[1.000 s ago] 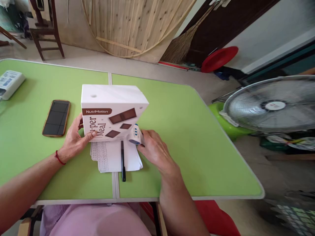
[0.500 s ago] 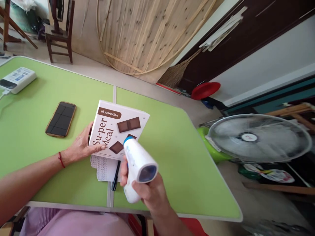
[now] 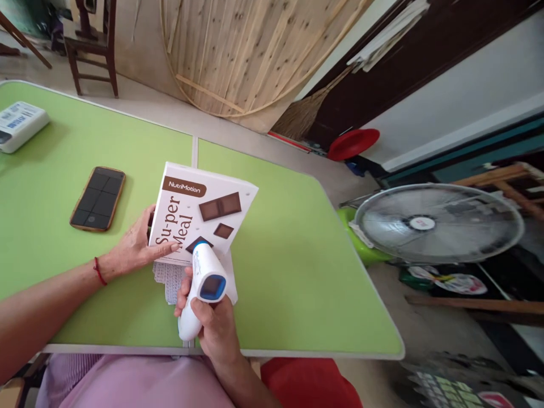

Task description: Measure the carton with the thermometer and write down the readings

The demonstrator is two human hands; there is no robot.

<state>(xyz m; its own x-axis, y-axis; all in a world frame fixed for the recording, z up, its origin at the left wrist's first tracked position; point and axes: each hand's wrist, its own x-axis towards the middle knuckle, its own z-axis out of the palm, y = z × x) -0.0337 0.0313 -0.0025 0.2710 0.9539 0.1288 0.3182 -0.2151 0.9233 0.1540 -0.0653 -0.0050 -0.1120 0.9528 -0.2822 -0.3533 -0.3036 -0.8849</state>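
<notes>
My left hand (image 3: 136,241) grips the left edge of a white box (image 3: 212,195) printed with "NutriMotion Su-per Meal" and brown chocolate pieces, its thumb across the front. The box is held tilted over the table. Wrapped round the handle of a white and blue infrared thermometer (image 3: 208,266) is my right hand (image 3: 215,323). The thermometer's front end is over the lower part of the box front; whether it touches the box I cannot tell. Its small screen faces me. Beneath the box lie sheets of paper with writing (image 3: 172,289), partly hidden by the box and my right hand.
A smartphone (image 3: 97,198) in a brown case lies left of the box on the green folding table (image 3: 297,272). Farther left is a white device (image 3: 21,126). A fan (image 3: 437,224) stands beyond the right edge, and a wooden chair (image 3: 91,48) behind the table.
My right hand has moved the thermometer left and lower over the box front. Its screen now faces me more directly. The view has shifted slightly, and the pen is now hidden.
</notes>
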